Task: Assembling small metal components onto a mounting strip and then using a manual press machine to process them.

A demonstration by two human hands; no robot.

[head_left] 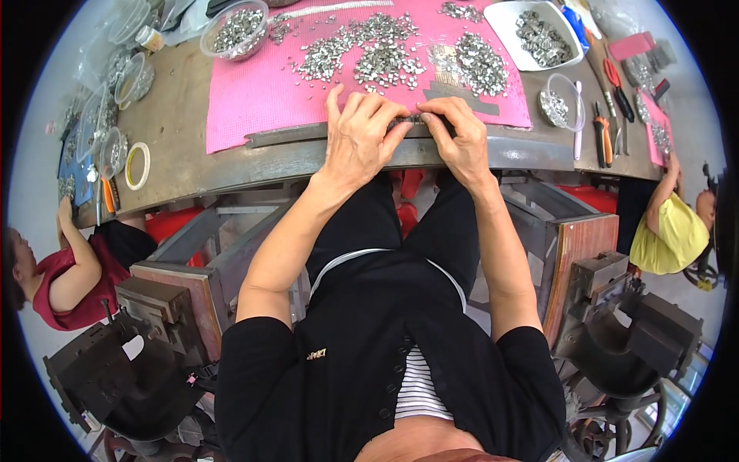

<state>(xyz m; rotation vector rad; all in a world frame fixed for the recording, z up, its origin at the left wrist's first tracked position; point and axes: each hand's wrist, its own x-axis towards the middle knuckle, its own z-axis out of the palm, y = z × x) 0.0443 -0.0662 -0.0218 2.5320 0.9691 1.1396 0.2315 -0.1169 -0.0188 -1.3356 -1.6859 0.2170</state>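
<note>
My left hand (358, 137) and my right hand (459, 138) meet at the table's near edge, thumbs and forefingers closed in a pinch. Between the fingertips shows a short, dark, segmented metal strip (413, 119), its ends hidden by my fingers. It lies along a long dark metal bar (289, 135) on the edge of a pink mat (231, 104). Beyond my hands, heaps of small silver metal pieces (389, 61) cover the mat. A flat grey metal plate (462, 98) rests just past my right hand, beside another heap of pieces (481, 63).
A clear round tub (235, 54) and a white tray (512, 19) hold more pieces. Tape (138, 166) lies left; orange-handled pliers (603, 135) and red-handled pliers (618, 88) lie right. One person (69, 269) sits left, another (670, 231) right. Dark machines (115, 377) flank me.
</note>
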